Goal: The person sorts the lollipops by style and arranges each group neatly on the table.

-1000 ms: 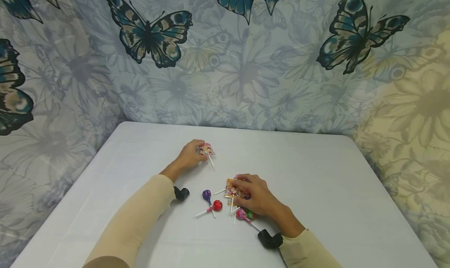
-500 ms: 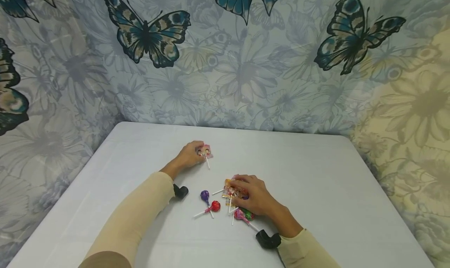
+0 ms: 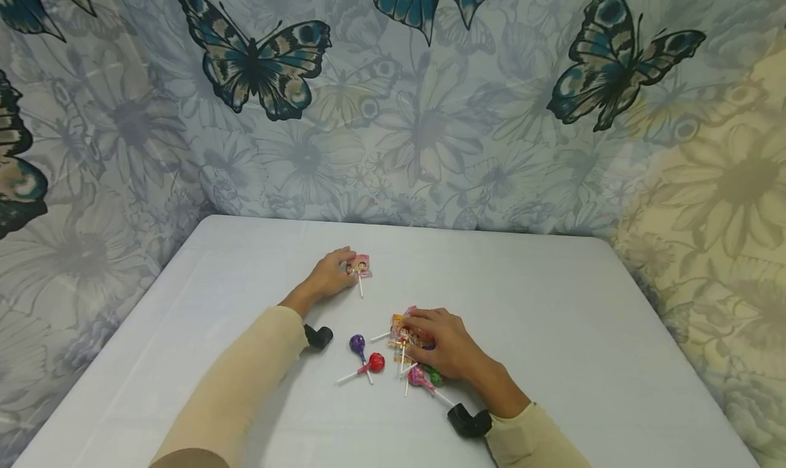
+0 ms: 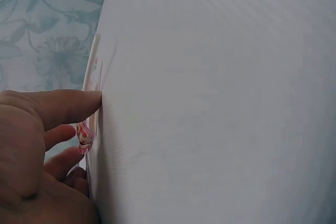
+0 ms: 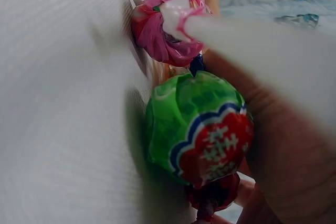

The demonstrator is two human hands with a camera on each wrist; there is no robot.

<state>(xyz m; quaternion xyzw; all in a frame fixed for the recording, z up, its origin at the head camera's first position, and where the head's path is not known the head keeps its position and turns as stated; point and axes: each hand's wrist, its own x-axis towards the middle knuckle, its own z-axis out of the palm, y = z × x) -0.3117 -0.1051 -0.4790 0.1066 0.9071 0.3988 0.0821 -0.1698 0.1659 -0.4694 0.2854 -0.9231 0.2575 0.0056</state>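
Note:
My left hand (image 3: 330, 271) is at the far middle of the table, pinching a flat lollipop in a pink printed wrapper (image 3: 359, 266), its white stick pointing toward me. The left wrist view shows the thumb (image 4: 68, 106) on one side of it and bent fingers on the other. Nearer me, my right hand (image 3: 447, 342) curls over a cluster of lollipops, with orange-wrapped lollipops (image 3: 399, 330) showing past its fingers. A pink lollipop (image 3: 417, 376) and a green lollipop (image 5: 199, 127) lie under its wrist side. The palm hides part of the cluster.
Left of the cluster, a purple lollipop (image 3: 357, 344) and a red lollipop (image 3: 376, 363) lie with sticks crossed. The white table (image 3: 540, 304) meets a butterfly-print backdrop (image 3: 430, 134) at its back and sides. Black wrist cameras (image 3: 469, 420) sit by both cuffs.
The pink-wrapped lollipop in my left hand has shifted slightly toward me, and its stick has turned to point more straight at me. My right hand stays over the cluster.

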